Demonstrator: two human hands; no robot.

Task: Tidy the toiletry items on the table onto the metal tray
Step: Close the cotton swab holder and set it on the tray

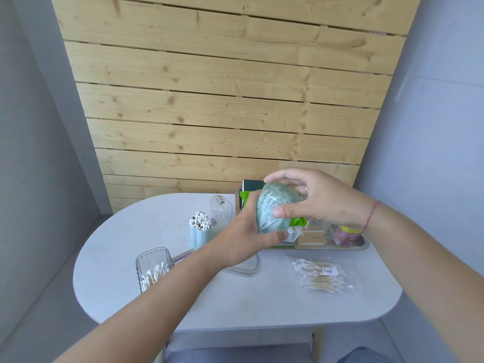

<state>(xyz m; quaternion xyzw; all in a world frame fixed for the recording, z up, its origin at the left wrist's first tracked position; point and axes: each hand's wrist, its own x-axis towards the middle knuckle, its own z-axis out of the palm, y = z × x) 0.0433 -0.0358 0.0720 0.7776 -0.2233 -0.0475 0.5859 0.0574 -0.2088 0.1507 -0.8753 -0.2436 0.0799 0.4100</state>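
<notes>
Both hands hold a translucent green container of cotton swabs [273, 208] in the air, above the left end of the metal tray [348, 247]. My left hand [245, 238] grips its lower part from the left. My right hand [318, 199] grips its upper part, thumb in front and fingers over the top. The tray stands at the table's back right and holds a pink tin [345, 235], a green packet [297, 220], white paper items and a dark green box [251, 185].
On the white table [235, 302]: a bag of cotton swabs [323, 275] at front right, a clear cup with swabs [153, 268] at left, a light blue swab holder [200, 229], a clear plastic case [221, 210] and a clear lid [245, 268] under my left hand.
</notes>
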